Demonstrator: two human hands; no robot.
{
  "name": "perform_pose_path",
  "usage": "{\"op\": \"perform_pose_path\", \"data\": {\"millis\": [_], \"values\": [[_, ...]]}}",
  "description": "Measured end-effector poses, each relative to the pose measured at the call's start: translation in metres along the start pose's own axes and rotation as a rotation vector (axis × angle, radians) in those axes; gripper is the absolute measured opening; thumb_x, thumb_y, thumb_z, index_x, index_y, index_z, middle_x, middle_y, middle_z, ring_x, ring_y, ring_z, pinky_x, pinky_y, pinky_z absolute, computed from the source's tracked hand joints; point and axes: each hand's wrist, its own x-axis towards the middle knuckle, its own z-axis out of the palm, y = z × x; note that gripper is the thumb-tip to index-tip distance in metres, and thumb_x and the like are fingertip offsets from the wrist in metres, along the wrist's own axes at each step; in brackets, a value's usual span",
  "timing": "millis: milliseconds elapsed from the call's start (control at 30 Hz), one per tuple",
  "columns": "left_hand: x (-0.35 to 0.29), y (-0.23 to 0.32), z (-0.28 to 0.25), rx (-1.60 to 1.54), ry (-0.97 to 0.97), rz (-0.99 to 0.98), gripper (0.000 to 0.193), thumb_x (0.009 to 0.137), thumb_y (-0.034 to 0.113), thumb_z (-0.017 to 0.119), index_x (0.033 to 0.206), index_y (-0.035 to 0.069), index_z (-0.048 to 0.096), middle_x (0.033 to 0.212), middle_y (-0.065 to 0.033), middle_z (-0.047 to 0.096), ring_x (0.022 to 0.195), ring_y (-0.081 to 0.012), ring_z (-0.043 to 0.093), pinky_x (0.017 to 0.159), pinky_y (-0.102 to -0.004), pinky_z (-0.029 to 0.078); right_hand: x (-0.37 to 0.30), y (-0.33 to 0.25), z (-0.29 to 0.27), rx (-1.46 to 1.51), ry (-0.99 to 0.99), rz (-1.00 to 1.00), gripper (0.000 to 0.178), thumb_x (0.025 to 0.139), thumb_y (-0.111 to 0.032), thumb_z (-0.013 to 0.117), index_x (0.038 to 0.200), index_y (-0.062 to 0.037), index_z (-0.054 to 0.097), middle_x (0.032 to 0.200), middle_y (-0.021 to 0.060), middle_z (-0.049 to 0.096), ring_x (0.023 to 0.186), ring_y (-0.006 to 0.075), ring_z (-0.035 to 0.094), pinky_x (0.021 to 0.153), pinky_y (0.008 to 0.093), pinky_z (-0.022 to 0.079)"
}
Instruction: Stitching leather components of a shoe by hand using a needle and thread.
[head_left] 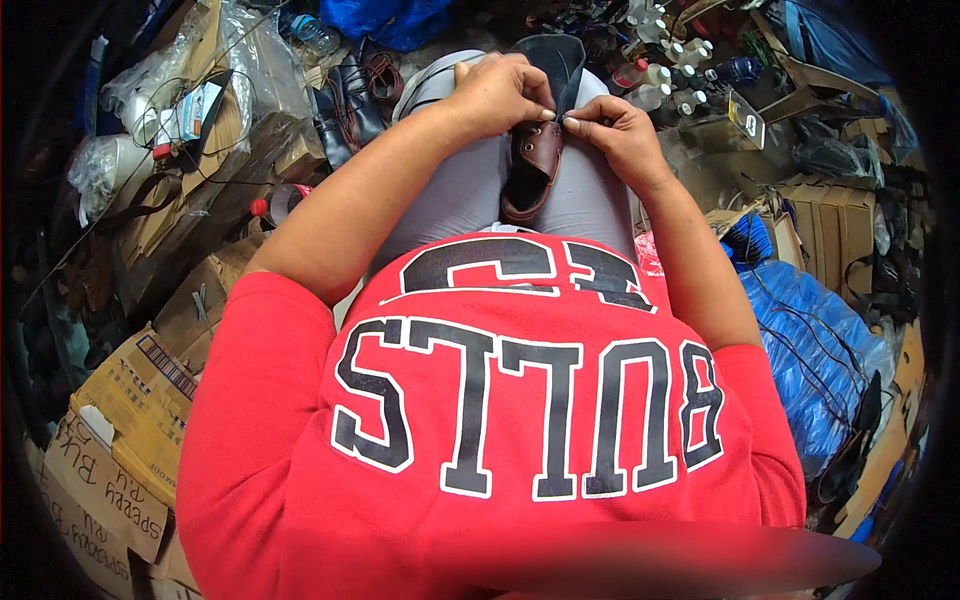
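Observation:
A brown leather shoe (537, 160) with metal eyelets lies on my lap, its opening toward me. Beyond it, a black curved piece (556, 62) that looks like leather rests between my knees; whether the two are joined is hidden by my fingers. My left hand (500, 92) is closed in a pinch at the shoe's far end, thumb against fingers. Just to the right, my right hand (620, 138) pinches too, its fingertips close to the left ones. Whatever lies between the fingertips is too small to make out.
Dark shoes (358, 98) stand left of my knees, near plastic wrapping (255, 60). Several small white-capped bottles (672, 80) crowd the far right. A blue plastic bundle (808, 350) and a cardboard box (828, 235) lie at my right, flattened cartons (130, 400) at my left.

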Motion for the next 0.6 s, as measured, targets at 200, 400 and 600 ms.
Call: {"op": "perform_pose_path", "data": {"millis": [200, 400, 600], "values": [[-0.014, -0.001, -0.023, -0.129, -0.068, -0.126, 0.011, 0.073, 0.01, 0.073, 0.074, 0.003, 0.065, 0.065, -0.0044, 0.055, 0.06, -0.0156, 0.05, 0.059, -0.0291, 0.042, -0.015, -0.002, -0.017, 0.108, 0.048, 0.112, 0.015, 0.077, -0.012, 0.074, 0.088, -0.0024, 0.069, 0.084, 0.0, 0.061, 0.076, 0.007, 0.054, 0.069, 0.0213, 0.043], [-0.013, 0.012, -0.017, 0.044, -0.153, -0.01, 0.011, 0.08, 0.007, 0.061, 0.091, 0.003, 0.062, 0.076, -0.0134, 0.063, 0.068, -0.0243, 0.06, 0.064, -0.0337, 0.046, -0.022, -0.002, -0.019, -0.298, 0.063, -0.061, 0.016, 0.075, -0.015, 0.075, 0.083, -0.003, 0.068, 0.095, 0.0001, 0.048, 0.083, 0.0078, 0.049, 0.072, 0.0233, 0.042], [-0.011, 0.018, -0.022, 0.159, -0.186, 0.098, 0.013, 0.083, 0.01, 0.057, 0.095, 0.006, 0.061, 0.084, -0.0177, 0.064, 0.08, -0.0342, 0.062, 0.068, -0.0394, 0.048, -0.055, -0.037, -0.044, -0.079, 0.078, 0.022, 0.01, 0.077, -0.009, 0.07, 0.078, -0.001, 0.065, 0.096, 0.0012, 0.048, 0.075, 0.0072, 0.05, 0.065, 0.0215, 0.043]]}}
